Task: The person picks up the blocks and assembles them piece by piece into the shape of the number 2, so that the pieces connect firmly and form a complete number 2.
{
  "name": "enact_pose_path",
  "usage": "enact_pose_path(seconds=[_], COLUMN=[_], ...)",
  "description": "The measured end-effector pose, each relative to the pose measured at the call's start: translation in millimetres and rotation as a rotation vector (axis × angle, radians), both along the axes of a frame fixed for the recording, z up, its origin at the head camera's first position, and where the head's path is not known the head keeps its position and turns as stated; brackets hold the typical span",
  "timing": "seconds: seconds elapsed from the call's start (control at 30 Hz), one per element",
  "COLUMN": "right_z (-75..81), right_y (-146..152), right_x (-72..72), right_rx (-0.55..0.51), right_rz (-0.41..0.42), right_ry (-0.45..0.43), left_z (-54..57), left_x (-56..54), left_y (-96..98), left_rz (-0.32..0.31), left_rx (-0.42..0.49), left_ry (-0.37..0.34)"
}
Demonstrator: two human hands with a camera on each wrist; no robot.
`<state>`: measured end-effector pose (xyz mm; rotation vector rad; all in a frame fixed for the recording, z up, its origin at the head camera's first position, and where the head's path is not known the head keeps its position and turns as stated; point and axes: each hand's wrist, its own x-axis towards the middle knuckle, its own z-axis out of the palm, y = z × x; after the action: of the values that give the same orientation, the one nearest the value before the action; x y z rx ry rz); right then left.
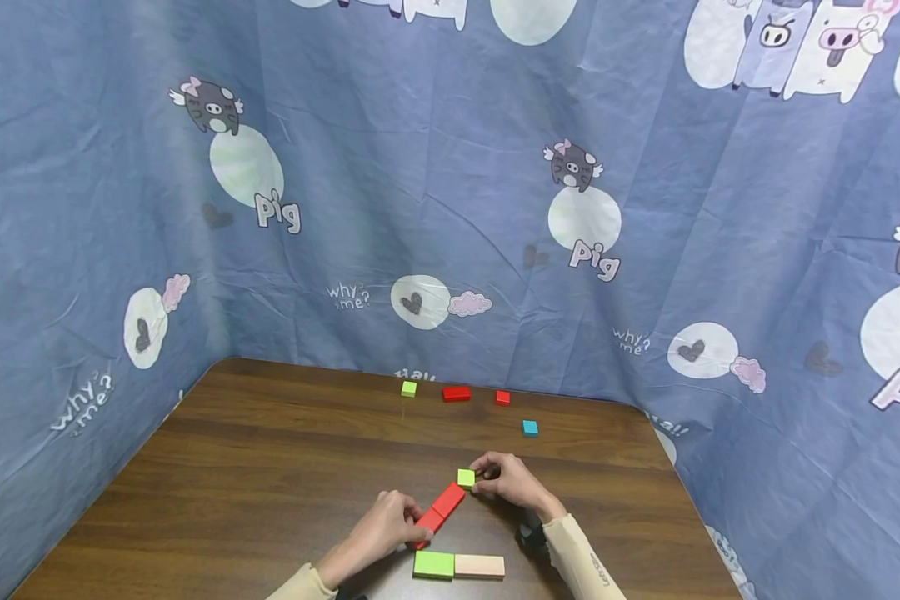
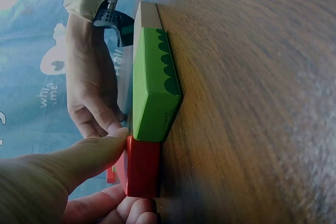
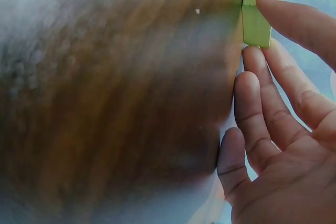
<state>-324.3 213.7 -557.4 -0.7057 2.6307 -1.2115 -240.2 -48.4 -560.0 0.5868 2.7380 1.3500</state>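
Two red blocks (image 1: 447,500) lie end to end in a slanted row on the wooden table. At the near end of that row, my left hand (image 1: 385,527) pinches the nearer red block (image 2: 143,166) between thumb and fingers. A small yellow-green block (image 1: 466,477) sits at the row's far end. My right hand (image 1: 516,482) holds it from the right, with the thumb (image 3: 294,22) on one face and a fingertip at its end. Closer to the body, a green block (image 1: 433,565) with a scalloped dark edge adjoins a plain wooden block (image 1: 480,567).
Toward the table's back edge lie another yellow-green block (image 1: 408,388), a long red block (image 1: 456,393), a small red block (image 1: 502,397) and a blue block (image 1: 530,427). A blue printed curtain (image 1: 420,208) hangs behind the wooden table (image 1: 270,450) and along its sides.
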Motion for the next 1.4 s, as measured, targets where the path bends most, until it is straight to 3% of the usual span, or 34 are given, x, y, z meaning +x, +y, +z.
enact_pose_path(seconds=[1.4], right_z=[-0.3], right_y=[0.8], right_x=[-1.0], right_rx=[0.009], right_rz=[0.016], right_ry=[-0.022], left_z=[-0.5], left_x=[-0.5], left_y=[0.8], left_rz=[-0.006], left_rx=[0.022], left_ry=[0.0])
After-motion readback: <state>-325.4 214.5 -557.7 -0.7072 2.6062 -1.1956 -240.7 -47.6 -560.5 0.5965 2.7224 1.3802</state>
